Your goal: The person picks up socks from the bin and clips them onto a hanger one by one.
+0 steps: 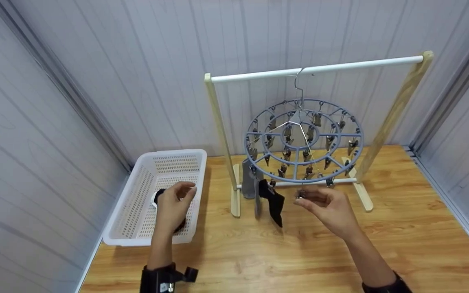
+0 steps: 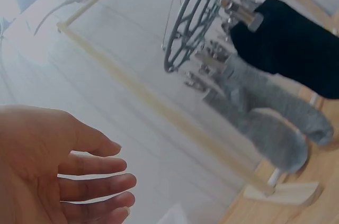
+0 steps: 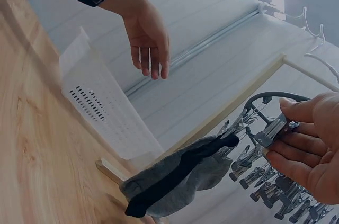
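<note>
In the head view my left hand (image 1: 174, 207) hangs over the white basket (image 1: 114, 221), fingers loosely bent and holding nothing. A dark item with a white part (image 1: 154, 199) lies in the basket, partly behind that hand. My right hand (image 1: 332, 211) pinches a metal clip (image 1: 301, 194) at the front edge of the round blue-grey hanger (image 1: 295, 180); the right wrist view shows this clip (image 3: 271, 132) between thumb and fingers. Left of it a black sock (image 1: 274, 201) hangs from a clip, beside grey socks (image 1: 249, 183). In the left wrist view the grey socks (image 2: 265, 128) hang near the black one (image 2: 291, 44).
The hanger hooks over the white bar (image 1: 255, 76) of a wooden stand (image 1: 220, 130) at the back. Several unused clips dangle from the rings. Ribbed light panels (image 1: 157, 81) rise behind and at both sides of the wooden table (image 1: 238, 260).
</note>
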Demonstrator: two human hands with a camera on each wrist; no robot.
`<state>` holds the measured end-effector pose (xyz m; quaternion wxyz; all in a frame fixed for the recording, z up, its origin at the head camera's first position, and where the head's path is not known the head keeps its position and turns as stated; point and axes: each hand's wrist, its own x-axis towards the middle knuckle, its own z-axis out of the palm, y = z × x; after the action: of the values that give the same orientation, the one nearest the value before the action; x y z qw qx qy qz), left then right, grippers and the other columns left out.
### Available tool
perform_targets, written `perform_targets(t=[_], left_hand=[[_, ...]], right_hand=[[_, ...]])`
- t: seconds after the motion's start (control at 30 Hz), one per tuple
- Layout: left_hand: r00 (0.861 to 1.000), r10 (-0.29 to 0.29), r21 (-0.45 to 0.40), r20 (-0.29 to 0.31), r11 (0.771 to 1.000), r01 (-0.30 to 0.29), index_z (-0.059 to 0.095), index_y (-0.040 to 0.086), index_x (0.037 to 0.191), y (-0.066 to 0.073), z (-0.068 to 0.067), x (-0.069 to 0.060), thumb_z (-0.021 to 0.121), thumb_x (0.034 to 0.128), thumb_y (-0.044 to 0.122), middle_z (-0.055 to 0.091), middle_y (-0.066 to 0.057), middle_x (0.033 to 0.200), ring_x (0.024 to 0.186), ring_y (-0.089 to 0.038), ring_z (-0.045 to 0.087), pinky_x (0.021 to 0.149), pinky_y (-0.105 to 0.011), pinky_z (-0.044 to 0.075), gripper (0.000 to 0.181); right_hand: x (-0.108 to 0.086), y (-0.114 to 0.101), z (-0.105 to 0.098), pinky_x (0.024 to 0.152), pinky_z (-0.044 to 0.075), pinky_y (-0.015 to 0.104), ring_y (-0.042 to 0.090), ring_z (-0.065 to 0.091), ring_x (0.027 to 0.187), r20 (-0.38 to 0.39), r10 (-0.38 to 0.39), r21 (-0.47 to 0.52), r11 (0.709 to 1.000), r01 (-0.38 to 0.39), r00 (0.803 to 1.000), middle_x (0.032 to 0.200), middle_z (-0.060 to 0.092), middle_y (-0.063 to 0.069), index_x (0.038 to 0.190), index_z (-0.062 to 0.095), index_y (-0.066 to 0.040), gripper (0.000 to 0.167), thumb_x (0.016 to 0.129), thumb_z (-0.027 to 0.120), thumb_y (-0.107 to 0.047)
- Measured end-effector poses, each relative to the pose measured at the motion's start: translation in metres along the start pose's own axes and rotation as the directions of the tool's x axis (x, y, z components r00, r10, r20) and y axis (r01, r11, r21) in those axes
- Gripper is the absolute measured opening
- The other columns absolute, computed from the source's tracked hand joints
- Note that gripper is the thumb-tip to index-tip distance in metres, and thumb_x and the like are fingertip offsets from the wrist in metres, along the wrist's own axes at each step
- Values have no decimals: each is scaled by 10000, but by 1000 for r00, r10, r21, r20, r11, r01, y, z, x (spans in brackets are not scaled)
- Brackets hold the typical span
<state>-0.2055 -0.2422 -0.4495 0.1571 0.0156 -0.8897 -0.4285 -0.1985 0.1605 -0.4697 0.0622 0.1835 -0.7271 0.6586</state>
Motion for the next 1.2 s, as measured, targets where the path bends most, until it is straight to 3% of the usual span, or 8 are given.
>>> perform_targets(t=[0.23, 0.4, 0.6, 0.93, 1.2], left_hand=[[997, -49, 51, 58, 998, 46, 770, 21, 1157, -12, -13, 22, 713, 1008, 174, 783, -123, 1035, 939, -281, 732, 850, -436, 575, 221], [995, -79, 117, 65, 991, 71, 770, 3, 1157, -32, -23, 37, 702, 1002, 194, 780, -185, 1067, 1015, -373, 740, 930, -521, 567, 255], [993, -87, 152, 80, 986, 74, 769, -4, 1150, -55, -30, 52, 698, 999, 174, 780, -196, 1027, 1015, -393, 734, 904, -523, 568, 244], [977, -156, 231, 147, 966, 119, 760, -27, 1101, -77, -24, 70, 697, 982, 166, 771, -206, 994, 945, -393, 709, 863, -529, 555, 236], [952, -229, 345, 202, 926, 150, 734, -44, 1094, -91, -17, 80, 674, 962, 192, 745, -258, 1093, 1032, -433, 682, 934, -553, 533, 278]], right_hand=[[0, 2, -1, 844, 625, 332, 204, 773, 970, -1, -20, -10, 1000, 20, 1000, 1100, 761, 235, 1175, 774, -11, 255, 925, 812, -42], [0, 1, 0, 847, 625, 336, 212, 773, 968, -4, -15, 0, 1000, 15, 1000, 1092, 766, 221, 1165, 772, 1, 249, 922, 813, -35], [1, 1, 1, 857, 622, 337, 211, 774, 966, -6, 16, 7, 1000, -16, 1000, 1079, 776, 198, 1157, 751, 65, 274, 918, 822, -49], [-1, 3, -1, 859, 624, 339, 217, 771, 987, 8, -34, -10, 999, 34, 999, 1096, 771, 195, 1172, 769, -13, 240, 936, 801, -43], [-1, 5, -2, 855, 625, 347, 227, 771, 984, -4, -22, 11, 1000, 22, 1000, 1100, 765, 223, 1172, 767, -2, 244, 933, 801, -32]])
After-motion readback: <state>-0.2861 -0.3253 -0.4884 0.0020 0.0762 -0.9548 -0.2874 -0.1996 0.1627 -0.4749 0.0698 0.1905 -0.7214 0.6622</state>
